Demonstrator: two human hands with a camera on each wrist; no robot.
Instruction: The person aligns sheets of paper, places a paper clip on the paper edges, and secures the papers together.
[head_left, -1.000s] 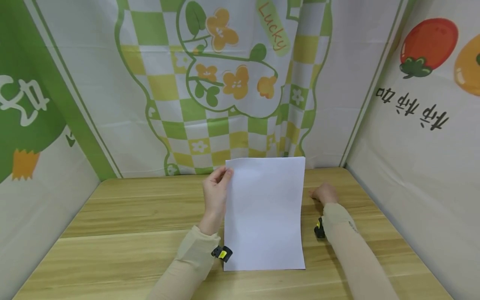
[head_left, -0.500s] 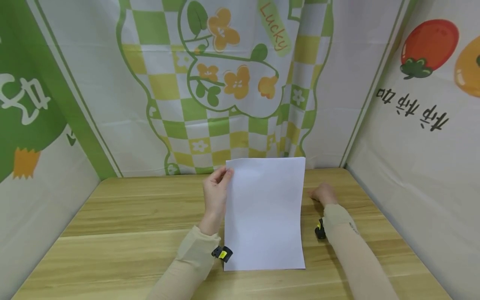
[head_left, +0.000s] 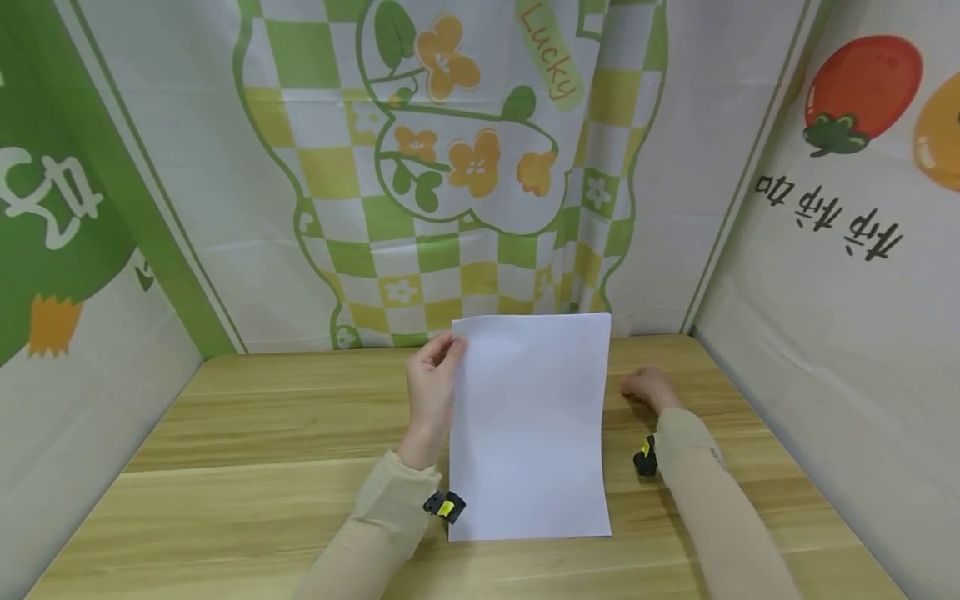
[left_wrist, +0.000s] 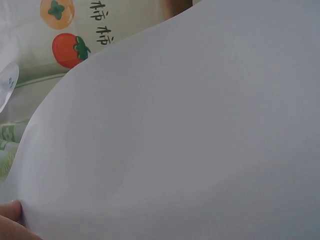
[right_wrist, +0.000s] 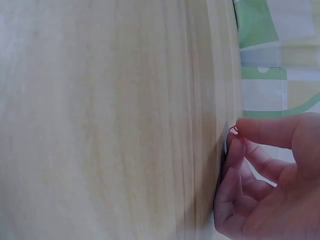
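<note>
A blank white sheet of paper [head_left: 528, 425] stands roughly upright above the table in the head view. My left hand [head_left: 431, 387] pinches its upper left edge between thumb and fingers. The sheet fills most of the left wrist view, where its edge curves and only fingertips [left_wrist: 11, 220] show at the lower left. Right of the paper, my right hand [head_left: 651, 387] is low at the table's far part, fingers curled. In the right wrist view it pinches a tiny thin red loop, which looks like a paper clip [right_wrist: 233, 131], mostly hidden by the fingertips.
The wooden table [head_left: 262, 467] spreads under both hands. Behind it hangs a green and yellow checked curtain [head_left: 427, 258]. A white printed cloth wall [head_left: 832, 292] rises at the right, and a green and white one [head_left: 142, 350] at the left.
My right wrist has turned a little and moved slightly right, with the hand staying near the same spot. The left hand and the paper have stayed still.
</note>
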